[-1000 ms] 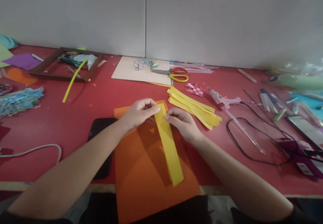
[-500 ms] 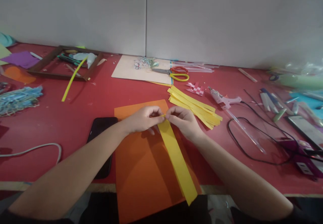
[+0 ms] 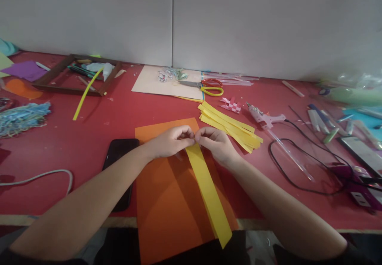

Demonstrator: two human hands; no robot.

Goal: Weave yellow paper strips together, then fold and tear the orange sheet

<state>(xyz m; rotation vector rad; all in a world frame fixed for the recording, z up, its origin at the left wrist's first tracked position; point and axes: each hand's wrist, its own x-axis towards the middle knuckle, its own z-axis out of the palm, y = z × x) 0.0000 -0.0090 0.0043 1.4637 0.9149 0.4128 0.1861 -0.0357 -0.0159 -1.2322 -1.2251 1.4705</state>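
We pinched one doubled yellow paper strip (image 3: 207, 187) with our left hand (image 3: 173, 141) and right hand (image 3: 219, 145); the other cut strips (image 3: 231, 127) lay unheld.

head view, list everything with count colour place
held strip: one, yellow, between hands
large sheet: one, orange, below hands
loose strips: several, yellow, right centre
phone: one, black, front left
pale sheet: one, cream, back centre
scissors: one, red-yellow handles, on pale sheet
glue gun: one, pink, right
woven piece: one, pink-red, beside glue gun
frame: one, brown, back left
curved strip: one, yellow, across frame
fringed bundle: one, blue, left edge
cable: one, white, left
socket block: one, purple, right
markers: several, mixed, right
far right: partly blurred
table: one, red, beneath
left hand: one, bare, centre
right hand: one, bare, centre
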